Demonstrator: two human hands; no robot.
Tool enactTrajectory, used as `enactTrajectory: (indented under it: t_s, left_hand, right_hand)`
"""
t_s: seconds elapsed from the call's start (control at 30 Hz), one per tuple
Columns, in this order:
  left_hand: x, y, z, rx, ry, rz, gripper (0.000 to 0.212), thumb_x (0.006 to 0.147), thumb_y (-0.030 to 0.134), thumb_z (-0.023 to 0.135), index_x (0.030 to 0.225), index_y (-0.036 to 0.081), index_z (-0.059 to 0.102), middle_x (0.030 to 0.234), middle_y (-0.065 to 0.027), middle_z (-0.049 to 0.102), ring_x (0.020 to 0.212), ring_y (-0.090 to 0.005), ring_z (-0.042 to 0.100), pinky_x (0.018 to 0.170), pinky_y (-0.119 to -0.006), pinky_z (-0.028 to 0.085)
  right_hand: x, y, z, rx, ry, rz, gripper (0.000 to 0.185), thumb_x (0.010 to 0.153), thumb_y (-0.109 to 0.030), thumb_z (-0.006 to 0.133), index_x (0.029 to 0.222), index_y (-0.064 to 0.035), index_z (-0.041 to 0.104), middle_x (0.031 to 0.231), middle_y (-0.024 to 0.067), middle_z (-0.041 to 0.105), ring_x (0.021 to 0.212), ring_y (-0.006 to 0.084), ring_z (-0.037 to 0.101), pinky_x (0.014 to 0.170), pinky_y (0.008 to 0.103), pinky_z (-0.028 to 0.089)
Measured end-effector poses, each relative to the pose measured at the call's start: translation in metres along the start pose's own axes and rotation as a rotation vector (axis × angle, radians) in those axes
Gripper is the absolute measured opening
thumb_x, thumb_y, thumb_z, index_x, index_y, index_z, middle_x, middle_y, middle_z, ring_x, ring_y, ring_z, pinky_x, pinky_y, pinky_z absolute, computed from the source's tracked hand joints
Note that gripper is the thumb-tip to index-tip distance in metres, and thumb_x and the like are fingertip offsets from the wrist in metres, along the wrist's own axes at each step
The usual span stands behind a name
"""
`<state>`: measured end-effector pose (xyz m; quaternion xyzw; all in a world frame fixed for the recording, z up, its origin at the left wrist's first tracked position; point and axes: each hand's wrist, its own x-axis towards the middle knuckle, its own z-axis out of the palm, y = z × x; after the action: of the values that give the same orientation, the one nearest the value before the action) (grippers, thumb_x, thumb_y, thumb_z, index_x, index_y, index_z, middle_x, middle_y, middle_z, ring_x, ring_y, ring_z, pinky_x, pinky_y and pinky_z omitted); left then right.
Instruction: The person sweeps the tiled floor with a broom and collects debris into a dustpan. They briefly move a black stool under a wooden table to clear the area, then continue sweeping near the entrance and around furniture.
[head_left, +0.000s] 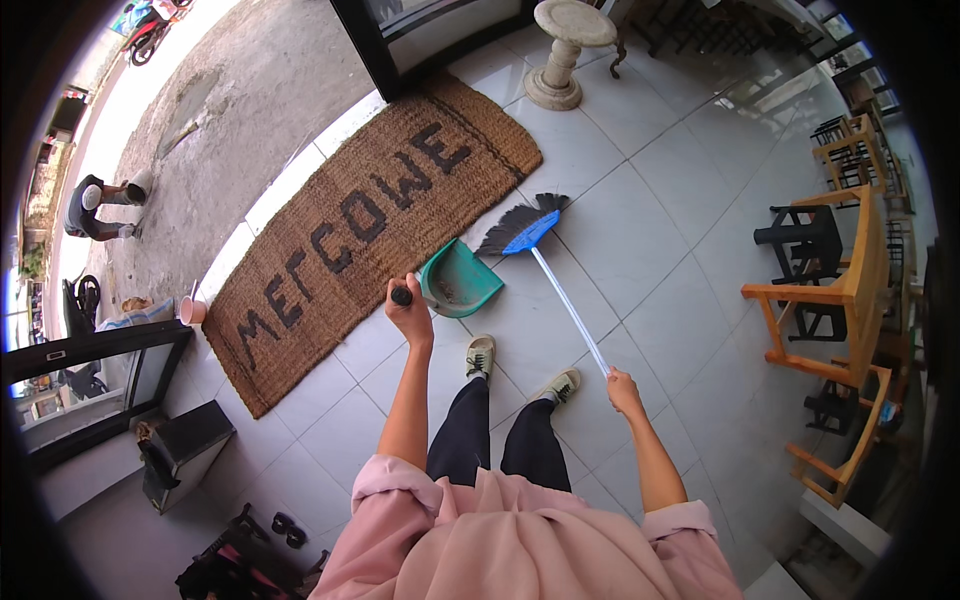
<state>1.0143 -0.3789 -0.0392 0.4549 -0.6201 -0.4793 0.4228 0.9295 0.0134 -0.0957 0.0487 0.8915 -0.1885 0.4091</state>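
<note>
My left hand (410, 311) is closed around the black-ended handle of a green plastic dustpan (463, 281), which rests on the floor tiles against the edge of a brown coir doormat (352, 225) with dark lettering. Some dark debris lies in the pan. In my right hand (624, 391) is the pale shaft of a broom (559, 289) with a blue head. Its black bristles (517, 225) touch the floor just beyond the dustpan, near the mat's edge. My shoes stand below the dustpan.
A stone pedestal table (576, 22) stands past the mat's far end. Wooden tables (862, 300) and black stools (814, 236) line the right. Black door frames flank the doorway at left. Outside, a person (94, 202) bends over a bucket. A black box-like stand (187, 450) is at lower left.
</note>
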Motion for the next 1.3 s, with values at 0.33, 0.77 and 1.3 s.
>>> enactTrajectory:
  t_s: [0.33,0.77,1.3]
  left_hand:
    - [-0.035,0.003,-0.076,-0.045,0.243,-0.052,0.028,0.083,0.014,0.053,0.060,0.006,0.039,0.057,0.0023,0.036,0.055,-0.0068,0.034,0.052,-0.022,0.031]
    - [-0.088,-0.002,-0.112,0.134,0.459,0.005,0.029,0.083,0.018,0.052,0.060,0.005,0.040,0.056,0.0017,0.037,0.054,-0.0084,0.035,0.053,-0.023,0.033]
    - [-0.095,-0.006,-0.113,-0.010,0.511,-0.040,0.027,0.082,0.017,0.053,0.060,0.006,0.041,0.055,0.0009,0.041,0.052,-0.0079,0.038,0.050,-0.023,0.033]
  right_hand:
    - [-0.044,-0.060,-0.045,-0.025,-0.110,0.011,0.037,0.084,-0.027,0.039,0.115,-0.0112,0.050,0.087,0.0186,0.059,0.087,0.0315,0.056,0.074,0.0369,0.043]
    - [0.000,0.024,-0.051,-0.387,0.004,-0.113,0.037,0.084,-0.023,0.037,0.118,-0.0127,0.046,0.102,0.0180,0.056,0.096,0.0373,0.051,0.080,0.0446,0.041]
    - [0.025,-0.048,-0.028,-0.378,-0.013,-0.220,0.036,0.083,-0.025,0.039,0.117,-0.0154,0.047,0.102,0.0195,0.055,0.096,0.0391,0.051,0.080,0.0459,0.041]
